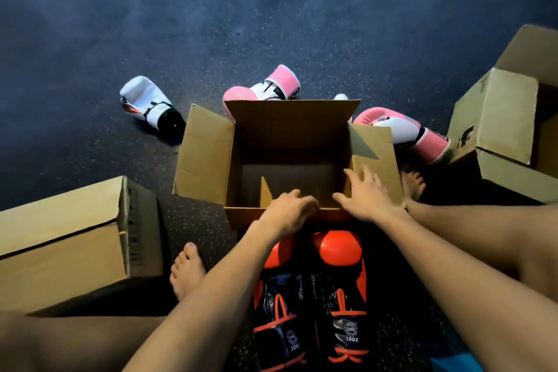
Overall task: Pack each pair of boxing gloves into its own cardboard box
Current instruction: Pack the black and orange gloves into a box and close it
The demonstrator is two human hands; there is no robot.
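An open, empty cardboard box (208,154) stands on the floor in front of me, flaps spread. My left hand (288,211) curls over its near rim. My right hand (365,196) lies flat, fingers apart, on the near right rim and flap. An orange-and-black pair of gloves (314,296) lies side by side between my legs, just behind the box. Two pink-and-white gloves lie beyond the box: one (265,87) at its far edge, one (410,133) at its right. A white-and-black glove (151,104) lies at the far left.
A closed cardboard box (66,244) lies on its side at the left, by my left foot (185,269). Another open box (507,118) stands at the right edge. My right foot (412,183) is beside the middle box. The floor (271,9) is dark and speckled.
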